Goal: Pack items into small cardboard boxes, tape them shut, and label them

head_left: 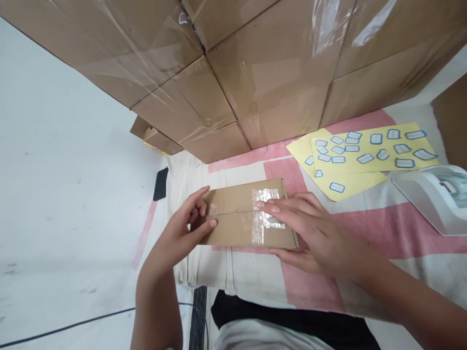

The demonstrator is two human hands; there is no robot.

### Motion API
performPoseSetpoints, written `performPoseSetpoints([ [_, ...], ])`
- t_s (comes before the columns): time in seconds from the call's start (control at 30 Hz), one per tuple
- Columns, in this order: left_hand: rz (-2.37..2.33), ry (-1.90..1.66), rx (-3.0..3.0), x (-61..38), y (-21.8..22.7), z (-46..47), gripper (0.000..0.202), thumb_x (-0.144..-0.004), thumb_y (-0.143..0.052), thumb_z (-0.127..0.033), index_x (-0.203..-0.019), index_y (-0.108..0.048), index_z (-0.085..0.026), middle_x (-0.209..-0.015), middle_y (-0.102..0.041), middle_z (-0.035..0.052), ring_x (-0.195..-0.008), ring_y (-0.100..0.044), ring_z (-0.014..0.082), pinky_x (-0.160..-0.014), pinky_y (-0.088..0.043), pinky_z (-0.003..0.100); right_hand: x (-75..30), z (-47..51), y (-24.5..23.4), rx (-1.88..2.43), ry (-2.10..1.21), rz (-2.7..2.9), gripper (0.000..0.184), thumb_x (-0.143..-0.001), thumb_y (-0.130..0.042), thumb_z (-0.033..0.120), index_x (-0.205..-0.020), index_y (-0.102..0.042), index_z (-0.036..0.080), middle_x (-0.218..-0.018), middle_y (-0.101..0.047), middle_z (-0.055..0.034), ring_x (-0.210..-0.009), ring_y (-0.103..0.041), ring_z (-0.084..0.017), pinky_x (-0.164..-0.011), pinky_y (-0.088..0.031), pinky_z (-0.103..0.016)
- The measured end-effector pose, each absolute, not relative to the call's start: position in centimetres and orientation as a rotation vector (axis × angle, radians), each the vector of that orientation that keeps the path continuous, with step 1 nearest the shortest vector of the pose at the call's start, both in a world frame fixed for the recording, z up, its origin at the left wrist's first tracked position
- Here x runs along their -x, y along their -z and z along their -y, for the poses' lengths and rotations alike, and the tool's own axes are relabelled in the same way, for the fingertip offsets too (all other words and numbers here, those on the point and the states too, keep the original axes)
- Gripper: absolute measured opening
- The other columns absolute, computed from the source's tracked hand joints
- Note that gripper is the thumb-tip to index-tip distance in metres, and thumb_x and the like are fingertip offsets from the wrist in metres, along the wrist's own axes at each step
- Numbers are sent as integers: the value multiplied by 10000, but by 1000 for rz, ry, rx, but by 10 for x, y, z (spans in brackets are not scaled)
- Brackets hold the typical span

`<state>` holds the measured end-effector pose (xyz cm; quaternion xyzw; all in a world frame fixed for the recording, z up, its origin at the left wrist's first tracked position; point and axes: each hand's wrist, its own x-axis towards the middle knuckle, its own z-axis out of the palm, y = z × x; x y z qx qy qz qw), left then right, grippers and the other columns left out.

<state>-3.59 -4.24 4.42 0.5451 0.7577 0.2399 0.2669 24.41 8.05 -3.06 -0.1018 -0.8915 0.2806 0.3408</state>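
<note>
A small brown cardboard box [233, 228] lies on the cloth in front of me. Clear tape [260, 233] crosses its seam near the right end, and a smaller piece of tape shows at the left end. My left hand [189, 221] grips the left end, thumb on the top face and fingers curled at the far corner. At the right end, my right hand [310, 228] rests with fingertips on the tape and thumb along the near side. The underside of the box is hidden.
Large plastic-wrapped cartons [270, 78] stand stacked behind. Yellow sheets [339, 177] with blue-edged labels lie at right, beside a white plastic device [434, 199]. A black flat object [160, 183] sits by the white wall [65, 170]. An open carton [156, 138] lies at left.
</note>
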Motion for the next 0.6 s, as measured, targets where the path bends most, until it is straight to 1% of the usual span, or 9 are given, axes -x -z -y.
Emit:
performPoseSetpoints([
  [0.2,-2255,-783,-1445,27,-31,29,445,-955,-634,-366,-1390,-551,-334,-759,-452,-64,-634,-423,109,-634,-375,269,-244,-83,31,235,-714,2298,681,-975,-682,271,-1567,-347,227,-1441,-637,-129,-1329,-572,-284,-1100,-455,-514],
  [0.3,-2316,-779,-1449,23,-28,27,402,-961,-610,-410,-1352,-580,-324,-751,-466,-55,-653,-464,130,-646,-406,279,-244,-84,31,210,-776,2154,613,-942,-711,237,-1495,-446,237,-1337,-693,-117,-1248,-624,-278,-1025,-525,-487],
  [0.33,-2356,-777,-1470,23,-27,27,403,-958,-607,-427,-1346,-587,-321,-798,-501,-38,-715,-509,146,-687,-439,290,-244,-85,32,219,-815,2056,563,-933,-709,221,-1452,-493,256,-1267,-720,-100,-1200,-648,-273,-981,-552,-470],
  [0.4,-2453,-783,-1507,24,-24,28,435,-947,-607,-465,-1357,-585,-317,-1033,-580,26,-994,-584,206,-854,-497,339,-246,-89,34,275,-876,1821,472,-932,-676,185,-1372,-557,307,-1102,-755,-60,-1090,-690,-261,-910,-580,-451],
  [0.43,-2479,-790,-1498,25,-22,28,466,-943,-609,-484,-1377,-572,-320,-1204,-573,58,-1165,-558,241,-958,-492,373,-247,-92,35,315,-898,1724,453,-937,-652,168,-1352,-565,329,-1030,-759,-42,-1040,-705,-256,-901,-580,-454],
  [0.47,-2475,-791,-1460,28,-21,28,499,-940,-607,-505,-1403,-552,-328,-1358,-527,74,-1300,-502,267,-1048,-467,403,-249,-96,36,342,-918,1665,457,-942,-631,157,-1354,-558,342,-986,-759,-27,-998,-716,-251,-911,-574,-462],
  [0.5,-2447,-784,-1395,31,-19,27,524,-940,-602,-526,-1425,-532,-340,-1463,-479,72,-1378,-456,282,-1112,-434,424,-251,-100,37,356,-943,1652,475,-948,-616,151,-1374,-537,346,-973,-760,-18,-969,-724,-244,-929,-564,-467],
  [0.53,-2407,-774,-1325,34,-19,26,538,-941,-595,-544,-1437,-519,-353,-1517,-460,59,-1407,-444,289,-1154,-406,437,-254,-105,38,360,-968,1685,498,-952,-601,142,-1400,-513,340,-979,-761,-15,-956,-730,-238,-944,-554,-465],
  [0.6,-2341,-750,-1245,40,-18,23,534,-941,-584,-569,-1433,-524,-371,-1535,-485,31,-1405,-462,294,-1204,-359,451,-259,-114,37,362,-992,1871,517,-955,-581,127,-1428,-494,316,-1037,-765,-22,-985,-730,-230,-953,-540,-441],
])
